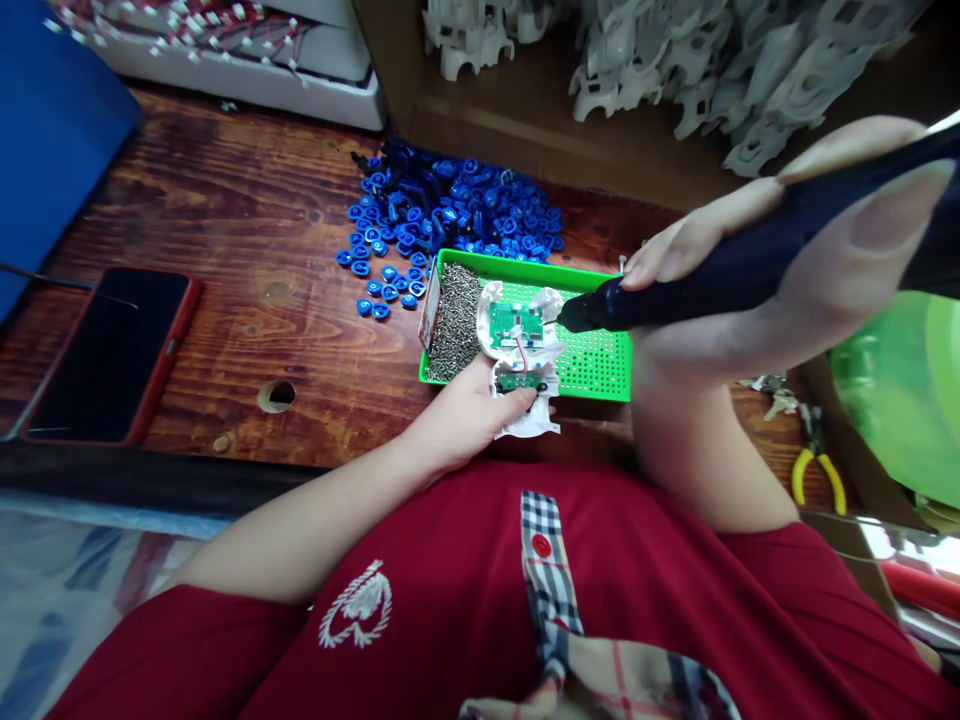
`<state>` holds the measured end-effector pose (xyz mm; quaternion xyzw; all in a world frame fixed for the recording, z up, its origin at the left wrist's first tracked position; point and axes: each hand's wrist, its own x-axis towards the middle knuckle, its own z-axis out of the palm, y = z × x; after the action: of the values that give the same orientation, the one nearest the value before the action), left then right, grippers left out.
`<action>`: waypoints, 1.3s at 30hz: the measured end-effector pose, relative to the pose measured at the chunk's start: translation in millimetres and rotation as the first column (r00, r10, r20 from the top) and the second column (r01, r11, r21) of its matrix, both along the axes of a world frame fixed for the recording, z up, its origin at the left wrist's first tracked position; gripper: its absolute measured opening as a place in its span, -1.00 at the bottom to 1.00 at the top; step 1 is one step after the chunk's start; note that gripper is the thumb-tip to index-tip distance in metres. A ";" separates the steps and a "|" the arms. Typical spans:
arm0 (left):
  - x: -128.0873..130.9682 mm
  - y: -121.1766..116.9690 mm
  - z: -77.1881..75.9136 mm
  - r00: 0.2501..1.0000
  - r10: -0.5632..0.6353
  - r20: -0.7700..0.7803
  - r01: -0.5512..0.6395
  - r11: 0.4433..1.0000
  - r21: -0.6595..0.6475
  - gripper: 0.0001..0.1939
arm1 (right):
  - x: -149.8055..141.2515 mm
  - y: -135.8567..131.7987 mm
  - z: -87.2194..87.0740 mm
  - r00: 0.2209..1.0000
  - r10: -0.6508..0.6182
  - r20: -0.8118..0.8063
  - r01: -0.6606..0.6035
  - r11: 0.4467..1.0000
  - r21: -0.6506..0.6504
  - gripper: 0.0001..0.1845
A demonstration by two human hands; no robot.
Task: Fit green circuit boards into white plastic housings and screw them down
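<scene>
My left hand point(469, 415) grips a white plastic housing point(529, 422), its thumb lying over the lower part. Green circuit boards point(514, 325) sit inside the housing, joined by short red and white wires. My right hand point(780, 270) is wrapped around a black electric screwdriver point(720, 275), held slanting in from the right. The screwdriver's tip is at the right edge of the upper circuit board; whether it touches a screw I cannot tell. Beneath the housing stands a green perforated basket point(600, 375), with many small metal screws point(456, 320) heaped in its left end.
Blue plastic parts point(480, 210) are piled behind the basket. A cardboard box of white housings point(637, 60) stands at the back. A phone point(112, 350) lies left, yellow-handled pliers point(817, 470) right, near a green translucent container point(900, 390). Wired connectors point(217, 30) lie on foam trays.
</scene>
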<state>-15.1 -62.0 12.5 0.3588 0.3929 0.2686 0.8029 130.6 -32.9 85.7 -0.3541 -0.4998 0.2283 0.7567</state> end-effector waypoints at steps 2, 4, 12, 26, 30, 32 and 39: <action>-0.4 -0.2 -1.6 1.000 -0.001 -0.008 0.001 1.000 0.010 -0.48 | -3.5 7.9 -4.9 0.999 -0.012 -0.050 0.019 0.990 0.142 -0.88; -0.9 -0.5 -3.1 1.000 -0.002 -0.016 0.002 1.000 0.020 -0.46 | -3.0 12.6 -7.9 0.999 -0.020 -0.038 0.026 0.987 0.161 -0.83; -5.8 -1.7 -9.8 0.999 -0.040 0.000 0.040 0.998 0.044 -0.40 | -6.2 0.6 -1.3 1.000 -0.014 0.020 0.013 1.000 0.018 -0.64; -3.2 -0.3 0.5 1.000 -0.010 0.018 0.010 0.999 -0.045 -0.61 | 10.4 1.1 -11.3 0.996 -0.043 -0.077 0.049 0.996 0.081 -0.83; -0.4 1.4 5.3 0.998 0.051 0.040 -0.048 0.996 -0.069 -0.70 | 29.8 1.7 -27.3 0.993 -0.122 0.007 0.121 0.990 0.068 -0.78; 0.2 2.0 5.8 0.997 0.063 0.045 -0.060 0.996 -0.072 -0.69 | 36.8 2.3 -40.6 0.990 -0.128 0.062 0.126 0.991 0.036 -0.78; -0.8 1.9 3.6 0.995 0.064 0.073 -0.058 0.995 -0.077 -0.70 | 40.2 6.0 -66.2 0.989 -0.139 0.053 0.136 0.990 0.048 -0.82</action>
<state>-15.8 -60.1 16.1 0.3058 0.3829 0.2915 0.8215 170.8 -26.9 19.5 -0.3774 -0.5003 0.1545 0.7638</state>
